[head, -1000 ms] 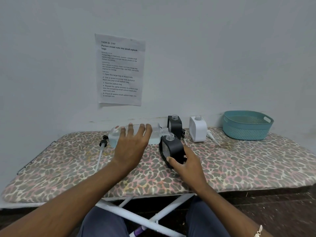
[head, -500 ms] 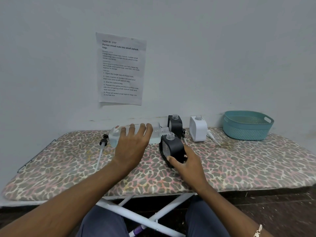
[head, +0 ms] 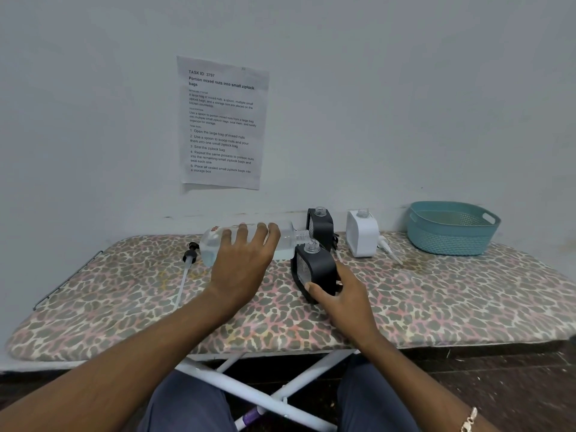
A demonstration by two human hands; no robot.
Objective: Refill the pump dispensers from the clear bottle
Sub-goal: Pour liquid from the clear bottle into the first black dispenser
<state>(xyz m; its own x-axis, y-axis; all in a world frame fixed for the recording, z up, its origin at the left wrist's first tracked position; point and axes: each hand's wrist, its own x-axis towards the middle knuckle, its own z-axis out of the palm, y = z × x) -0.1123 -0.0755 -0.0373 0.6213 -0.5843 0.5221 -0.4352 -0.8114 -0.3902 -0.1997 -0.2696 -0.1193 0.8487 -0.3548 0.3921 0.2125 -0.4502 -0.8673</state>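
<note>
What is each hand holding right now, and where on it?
The left hand grips the clear bottle around its body, tipped sideways. The right hand holds the near black dispenser at its lower side.

The clear bottle (head: 246, 244) lies tipped on its side above the board, part-filled, its open neck at the mouth of the near black dispenser (head: 314, 269), which leans left. A second black dispenser (head: 319, 227) and a white dispenser (head: 363, 233) stand upright behind, uncapped
</note>
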